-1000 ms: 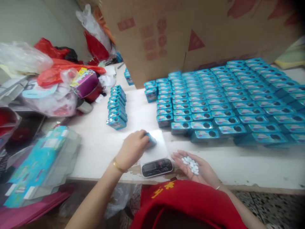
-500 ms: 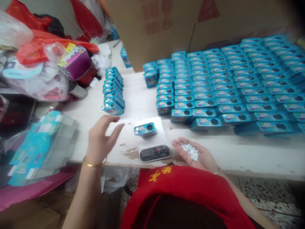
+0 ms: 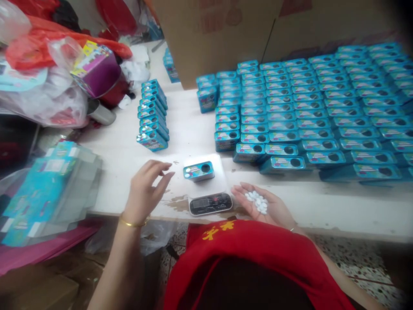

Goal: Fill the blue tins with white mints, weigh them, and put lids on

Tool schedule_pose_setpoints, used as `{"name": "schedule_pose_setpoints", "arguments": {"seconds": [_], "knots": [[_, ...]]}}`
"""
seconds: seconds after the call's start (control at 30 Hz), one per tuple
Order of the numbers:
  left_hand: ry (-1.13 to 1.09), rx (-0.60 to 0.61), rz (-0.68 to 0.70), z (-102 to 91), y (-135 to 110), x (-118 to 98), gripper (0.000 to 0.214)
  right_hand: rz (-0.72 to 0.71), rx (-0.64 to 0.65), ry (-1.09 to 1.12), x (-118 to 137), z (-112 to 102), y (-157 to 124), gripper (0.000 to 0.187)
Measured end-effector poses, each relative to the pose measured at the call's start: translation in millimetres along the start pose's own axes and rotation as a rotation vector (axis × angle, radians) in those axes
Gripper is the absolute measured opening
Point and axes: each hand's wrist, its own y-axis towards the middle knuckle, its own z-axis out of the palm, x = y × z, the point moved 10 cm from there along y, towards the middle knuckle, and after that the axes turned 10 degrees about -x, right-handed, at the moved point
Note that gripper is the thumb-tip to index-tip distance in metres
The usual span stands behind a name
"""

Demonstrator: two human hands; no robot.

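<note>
One small teal tin (image 3: 199, 170) with a round hole in its lid sits on the white platform of a small digital scale (image 3: 209, 199) at the table's near edge. My left hand (image 3: 145, 189) hovers just left of the scale, fingers apart and slightly curled, holding nothing. My right hand (image 3: 263, 206) rests palm up to the right of the scale. It cups a little heap of white tablets (image 3: 257, 202).
Several rows of teal tins (image 3: 309, 107) cover the right side of the white table (image 3: 338, 206). A shorter row of tins (image 3: 152, 116) stands to the left. A large cardboard box (image 3: 226, 34) rises behind; plastic bags and flat packaging (image 3: 48, 189) crowd the left.
My left hand let go of the tin on the scale and pulled back to the left, opening. The right hand kept the tablets, barely moving. The camera tilted down slightly.
</note>
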Motion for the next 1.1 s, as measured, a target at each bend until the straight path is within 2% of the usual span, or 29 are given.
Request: {"name": "schedule_pose_setpoints", "arguments": {"seconds": [0.13,0.37,0.53,0.7,0.8,0.93,1.0,1.1], "knots": [[-0.027,0.117,0.099,17.9,1,-13,0.02,0.01,0.025,-0.004,-2,4,1,0.026],[0.108,0.255,0.242,39.9,8,-30,0.016,0.055,0.066,-0.033,-11,14,2,0.025],[0.064,0.275,0.252,58.1,20,-45,0.015,0.11,0.139,-0.05,-23,32,5,0.028],[-0.02,0.209,0.288,65.0,25,-70,0.014,0.154,0.193,-0.038,-33,53,9,0.031],[-0.159,0.263,0.324,72.8,12,-95,0.018,0.162,0.231,0.024,-34,61,7,0.03],[-0.259,0.4,0.324,97.6,-18,-118,0.017,0.168,0.22,0.09,-34,62,2,0.03],[-0.241,0.381,0.296,104.2,-25,-119,0.015,0.168,0.202,0.104,-33,61,0,0.032],[-0.214,0.312,0.292,102.7,-29,-119,0.014,0.163,0.212,0.081,-33,62,-2,0.034]]}}
